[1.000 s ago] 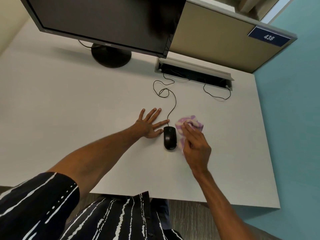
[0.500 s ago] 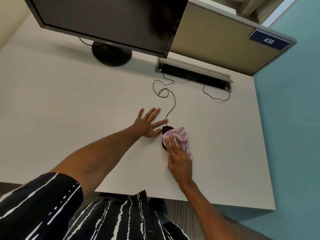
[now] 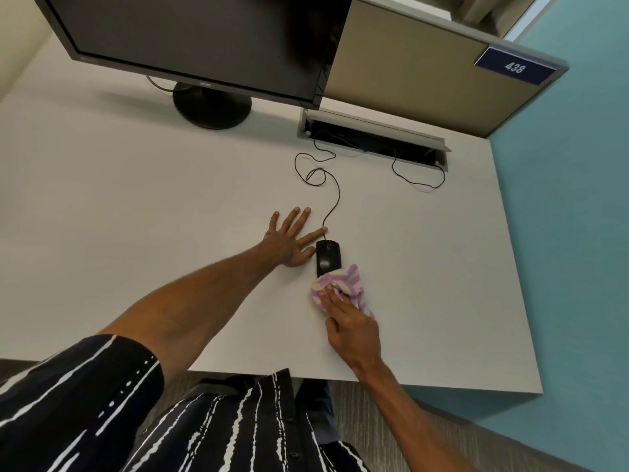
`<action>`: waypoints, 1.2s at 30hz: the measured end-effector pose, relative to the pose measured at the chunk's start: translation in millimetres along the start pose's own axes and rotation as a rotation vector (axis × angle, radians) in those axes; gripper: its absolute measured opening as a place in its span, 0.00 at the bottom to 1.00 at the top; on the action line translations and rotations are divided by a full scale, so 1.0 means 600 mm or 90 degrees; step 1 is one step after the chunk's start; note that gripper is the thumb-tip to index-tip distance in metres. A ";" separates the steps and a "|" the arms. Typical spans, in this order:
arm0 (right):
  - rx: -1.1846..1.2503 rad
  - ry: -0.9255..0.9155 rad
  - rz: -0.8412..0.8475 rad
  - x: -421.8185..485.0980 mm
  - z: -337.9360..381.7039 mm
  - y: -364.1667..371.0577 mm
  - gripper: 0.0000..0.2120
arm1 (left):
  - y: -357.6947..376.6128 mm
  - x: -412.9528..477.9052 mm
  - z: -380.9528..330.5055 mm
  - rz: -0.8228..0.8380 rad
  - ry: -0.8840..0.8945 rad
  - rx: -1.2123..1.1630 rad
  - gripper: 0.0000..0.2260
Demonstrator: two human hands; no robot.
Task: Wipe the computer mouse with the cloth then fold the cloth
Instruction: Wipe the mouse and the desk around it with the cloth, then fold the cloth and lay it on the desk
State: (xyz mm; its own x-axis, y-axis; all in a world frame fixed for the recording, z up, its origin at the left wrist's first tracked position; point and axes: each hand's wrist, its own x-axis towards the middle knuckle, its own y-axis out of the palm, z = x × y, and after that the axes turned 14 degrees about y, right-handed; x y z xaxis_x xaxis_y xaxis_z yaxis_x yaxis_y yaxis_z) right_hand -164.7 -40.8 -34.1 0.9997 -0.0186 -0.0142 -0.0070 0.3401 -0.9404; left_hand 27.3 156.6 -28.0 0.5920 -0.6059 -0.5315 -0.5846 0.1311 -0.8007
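With my right hand (image 3: 352,327) pressing the bunched purple-and-cream striped cloth (image 3: 342,286) at its near end, the black corded mouse (image 3: 327,257) lies just ahead, long axis pointing away; left hand (image 3: 289,238) flat beside it, splayed.

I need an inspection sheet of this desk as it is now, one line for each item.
Surface: white desk, mostly bare.
Job's things: black computer mouse; striped purple cloth, bunched, covering the mouse's near end.
Clutter: nothing seen.
Hands: left hand flat on the desk, thumb beside the mouse; right hand pressing on the cloth.
Cables: mouse cable looping to the cable tray; second thin cable from the tray.
Surroundings: monitor, partition panel, sign 438.
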 end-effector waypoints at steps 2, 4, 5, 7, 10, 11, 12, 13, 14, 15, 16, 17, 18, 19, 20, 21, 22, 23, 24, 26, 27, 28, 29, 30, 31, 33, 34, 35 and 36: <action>0.033 0.012 -0.005 -0.003 -0.001 -0.012 0.25 | -0.005 -0.002 -0.004 0.007 0.008 -0.025 0.30; 0.067 0.013 -0.030 -0.007 -0.005 -0.027 0.25 | -0.012 -0.008 -0.009 -0.036 0.027 -0.060 0.31; 0.079 0.016 -0.043 -0.007 -0.005 -0.035 0.25 | -0.016 -0.014 -0.013 -0.081 0.031 -0.066 0.32; 0.092 0.029 -0.065 -0.003 -0.001 -0.053 0.24 | -0.027 -0.023 -0.025 -0.190 0.035 -0.085 0.31; 0.097 0.028 -0.103 0.004 0.004 -0.074 0.22 | -0.047 -0.035 -0.054 -0.338 0.024 -0.255 0.18; 0.102 0.021 -0.122 0.007 0.004 -0.078 0.22 | -0.055 -0.039 -0.064 -0.354 0.017 -0.333 0.15; 0.107 0.011 -0.140 0.010 0.002 -0.082 0.23 | -0.061 -0.042 -0.073 -0.355 0.023 -0.401 0.15; 0.111 0.002 -0.157 0.014 0.000 -0.086 0.25 | -0.067 -0.045 -0.081 -0.342 0.037 -0.461 0.16; 0.114 -0.006 -0.171 0.020 -0.002 -0.089 0.26 | -0.074 -0.048 -0.090 -0.316 0.062 -0.514 0.17; 0.123 -0.005 -0.177 0.026 -0.003 -0.094 0.28 | -0.081 -0.053 -0.101 -0.287 0.095 -0.543 0.18; 0.137 0.003 -0.177 0.031 -0.004 -0.098 0.28 | -0.087 -0.058 -0.112 -0.262 0.130 -0.541 0.20; 0.152 0.012 -0.177 0.034 -0.004 -0.101 0.29 | -0.092 -0.062 -0.123 -0.245 0.161 -0.526 0.21; 0.168 0.019 -0.171 0.035 -0.005 -0.104 0.29 | -0.095 -0.064 -0.134 -0.242 0.187 -0.514 0.22; 0.184 0.022 -0.158 0.035 -0.008 -0.108 0.29 | -0.098 -0.064 -0.145 -0.255 0.202 -0.512 0.22; 0.198 0.022 -0.140 0.035 -0.012 -0.114 0.30 | -0.104 -0.065 -0.155 -0.275 0.209 -0.520 0.21; 0.214 0.021 -0.118 0.034 -0.017 -0.122 0.32 | -0.110 -0.068 -0.164 -0.293 0.208 -0.524 0.21; 0.236 0.018 -0.098 0.033 -0.024 -0.130 0.33 | -0.118 -0.071 -0.172 -0.306 0.203 -0.518 0.21; 0.265 0.008 -0.084 0.032 -0.033 -0.140 0.34 | -0.126 -0.073 -0.179 -0.315 0.196 -0.496 0.22; 0.297 -0.005 -0.079 0.032 -0.044 -0.151 0.33 | -0.133 -0.074 -0.184 -0.321 0.192 -0.469 0.22; 0.350 -0.006 -0.111 0.038 -0.069 -0.170 0.32 | -0.144 -0.071 -0.197 -0.334 0.189 -0.428 0.17; 0.365 0.010 -0.141 0.048 -0.082 -0.179 0.32 | -0.149 -0.067 -0.203 -0.341 0.187 -0.416 0.14; 0.365 0.037 -0.170 0.061 -0.096 -0.189 0.32 | -0.154 -0.063 -0.210 -0.350 0.187 -0.404 0.13; 0.342 0.066 -0.193 0.078 -0.108 -0.199 0.31 | -0.160 -0.059 -0.217 -0.360 0.186 -0.392 0.12; 0.302 0.085 -0.206 0.096 -0.119 -0.209 0.28 | -0.166 -0.057 -0.224 -0.370 0.187 -0.376 0.11; 0.252 0.082 -0.217 0.113 -0.130 -0.218 0.22 | -0.172 -0.054 -0.230 -0.380 0.190 -0.352 0.10; 0.153 0.029 -0.247 0.142 -0.149 -0.236 0.10 | -0.180 -0.046 -0.237 -0.393 0.196 -0.271 0.10; 0.120 0.005 -0.262 0.153 -0.159 -0.246 0.08 | -0.183 -0.042 -0.239 -0.394 0.195 -0.220 0.11; 0.103 -0.012 -0.276 0.163 -0.167 -0.257 0.07 | -0.186 -0.037 -0.240 -0.394 0.192 -0.167 0.12; 0.101 -0.019 -0.291 0.172 -0.175 -0.268 0.06 | -0.189 -0.034 -0.239 -0.398 0.191 -0.112 0.13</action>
State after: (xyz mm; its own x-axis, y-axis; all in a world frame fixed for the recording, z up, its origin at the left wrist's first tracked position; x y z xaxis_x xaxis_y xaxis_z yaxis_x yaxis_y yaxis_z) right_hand -62.6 -196.1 80.1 0.8995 -0.1731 0.4011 0.4349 0.4419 -0.7846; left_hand 1.8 41.7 113.5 0.6823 -0.7192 0.1310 -0.2817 -0.4241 -0.8607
